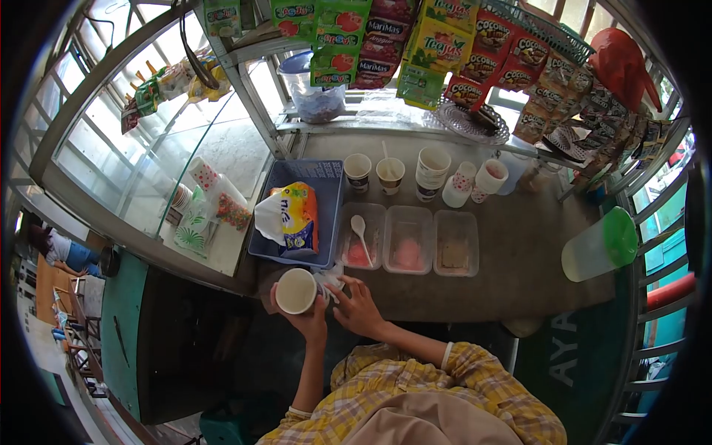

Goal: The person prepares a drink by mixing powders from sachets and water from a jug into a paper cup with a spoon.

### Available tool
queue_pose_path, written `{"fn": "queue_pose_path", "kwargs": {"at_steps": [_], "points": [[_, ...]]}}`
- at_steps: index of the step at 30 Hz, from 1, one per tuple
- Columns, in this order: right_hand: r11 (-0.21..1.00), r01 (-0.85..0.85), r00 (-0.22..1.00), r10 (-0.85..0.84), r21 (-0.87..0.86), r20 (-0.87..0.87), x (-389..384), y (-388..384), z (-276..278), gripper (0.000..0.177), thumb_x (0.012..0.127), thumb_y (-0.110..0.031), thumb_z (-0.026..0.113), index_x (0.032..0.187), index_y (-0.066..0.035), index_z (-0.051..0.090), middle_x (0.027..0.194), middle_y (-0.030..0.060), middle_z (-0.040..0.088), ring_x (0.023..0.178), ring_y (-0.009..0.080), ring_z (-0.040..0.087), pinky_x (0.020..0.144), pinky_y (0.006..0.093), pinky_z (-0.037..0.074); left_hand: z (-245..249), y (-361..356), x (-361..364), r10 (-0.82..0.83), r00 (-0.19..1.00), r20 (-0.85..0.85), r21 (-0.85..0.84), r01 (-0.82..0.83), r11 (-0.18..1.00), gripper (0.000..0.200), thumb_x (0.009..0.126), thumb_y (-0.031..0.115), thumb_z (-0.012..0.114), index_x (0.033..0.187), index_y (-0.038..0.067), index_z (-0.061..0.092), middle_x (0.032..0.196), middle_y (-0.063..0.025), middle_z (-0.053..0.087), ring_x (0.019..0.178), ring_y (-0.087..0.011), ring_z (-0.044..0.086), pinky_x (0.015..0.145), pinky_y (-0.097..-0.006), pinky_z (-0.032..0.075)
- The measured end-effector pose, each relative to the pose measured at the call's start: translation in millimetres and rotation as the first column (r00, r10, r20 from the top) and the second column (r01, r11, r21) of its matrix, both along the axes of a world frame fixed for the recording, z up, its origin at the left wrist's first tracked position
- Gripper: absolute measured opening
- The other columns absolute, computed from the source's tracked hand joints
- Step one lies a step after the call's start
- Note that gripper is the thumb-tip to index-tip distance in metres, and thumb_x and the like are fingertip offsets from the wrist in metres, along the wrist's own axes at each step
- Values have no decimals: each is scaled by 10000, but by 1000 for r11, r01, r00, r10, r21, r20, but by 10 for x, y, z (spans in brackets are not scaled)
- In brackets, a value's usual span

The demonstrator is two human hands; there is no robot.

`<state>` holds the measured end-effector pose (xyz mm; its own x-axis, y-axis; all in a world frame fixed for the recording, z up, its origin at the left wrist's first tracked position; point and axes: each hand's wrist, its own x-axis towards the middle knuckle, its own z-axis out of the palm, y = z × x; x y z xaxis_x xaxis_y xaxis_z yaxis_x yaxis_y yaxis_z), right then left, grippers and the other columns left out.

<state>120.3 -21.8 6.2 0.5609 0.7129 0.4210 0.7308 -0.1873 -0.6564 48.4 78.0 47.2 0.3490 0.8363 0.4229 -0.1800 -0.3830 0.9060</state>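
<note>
My left hand (310,323) is wrapped round a white paper cup (296,290), held upright with its open mouth facing me. The cup's inside looks pale, with no filling that I can make out. Beside it, my right hand (359,308) has bent fingers on a crumpled white tissue (328,279), close to the cup's right side; the bunched material could also be thin plastic. Both hands are at the counter's front edge, just below a blue basket (333,215) that holds an orange and yellow tissue pack (300,215).
Three clear tubs stand on the counter (519,252): one with pink powder and a white spoon (360,230), one with pink powder (409,254), one with brownish powder (455,256). Paper cups (432,174) line the back. A green-lidded pitcher (599,245) is right; drink sachets (437,37) hang above.
</note>
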Motion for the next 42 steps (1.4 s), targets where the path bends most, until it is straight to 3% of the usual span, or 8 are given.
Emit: {"fn": "queue_pose_path", "kwargs": {"at_steps": [4, 8, 17, 21, 26, 32, 38, 42], "points": [[999, -31, 982, 35, 23, -183, 35, -387, 40, 561, 790, -140, 684, 1325, -144, 516, 1295, 167, 429, 1216, 353, 412, 1004, 457, 395, -73, -199, 117, -176, 984, 34, -72, 178, 981, 934, 695, 102, 836, 1419, 47, 249, 1335, -123, 412, 1207, -247, 486, 1001, -367, 408], [997, 67, 962, -74, -34, -264, 268, -882, 150, 571, 773, -143, 712, 1315, -143, 532, 1270, 158, 444, 1186, 336, 467, 1008, 432, 411, 33, -355, 197, -293, 934, -203, 80, 314, 946, 894, 611, 162, 913, 1321, 17, 390, 1178, -123, 565, 1075, -237, 579, 944, -360, 452], [959, 188, 915, -92, 212, -392, 326, -972, 456, 734, 694, -168, 801, 1318, -21, 443, 1205, 168, 507, 1142, 333, 525, 989, 409, 420, -80, -837, 490, -610, 784, -119, -98, 602, 792, 1019, 667, 149, 879, 1421, 27, 204, 1335, -137, 438, 1256, -248, 462, 1043, -385, 394], [941, 235, 895, -112, 243, -432, 483, -913, 394, 709, 667, -132, 807, 1276, -16, 462, 1201, 164, 535, 1121, 315, 542, 967, 396, 426, -89, -855, 597, -602, 791, -112, -57, 599, 799, 1026, 657, 159, 879, 1426, 26, 214, 1347, -139, 422, 1276, -250, 443, 1056, -384, 378], [950, 150, 886, -6, 274, -463, 682, -851, 479, 671, 658, -85, 793, 1255, -21, 495, 1173, 144, 568, 1109, 282, 561, 972, 375, 429, 281, -630, 615, -580, 798, -161, -52, 580, 813, 1037, 595, 229, 925, 1394, 28, 295, 1339, -143, 443, 1233, -274, 485, 1018, -384, 415], [950, -42, 817, 211, 309, -537, 694, -576, 685, 735, 608, -40, 814, 1275, -37, 506, 1196, 115, 583, 1151, 228, 561, 991, 358, 432, 306, -257, 479, -647, 763, -11, -51, 645, 762, 1212, 519, 302, 962, 1449, 81, 217, 1416, -149, 414, 1283, -275, 459, 1046, -406, 392], [941, -186, 467, 338, 283, -817, 532, -334, 985, 820, 601, -17, 812, 1340, -20, 459, 1259, 96, 566, 1214, 194, 520, 1026, 342, 402, 434, -3, 98, -608, 786, 116, 14, 611, 792, 1307, 487, 341, 967, 1488, 94, 164, 1419, -144, 431, 1309, -275, 444, 1076, -411, 356], [840, -445, 428, 503, 309, -751, 542, -192, 723, 845, 630, -73, 802, 1382, -18, 421, 1288, 100, 550, 1245, 196, 493, 1047, 346, 381, 421, 100, -168, -610, 793, 0, -106, 606, 788, 1285, 499, 302, 968, 1488, 94, 174, 1380, -133, 490, 1282, -259, 477, 1077, -406, 360]]}}
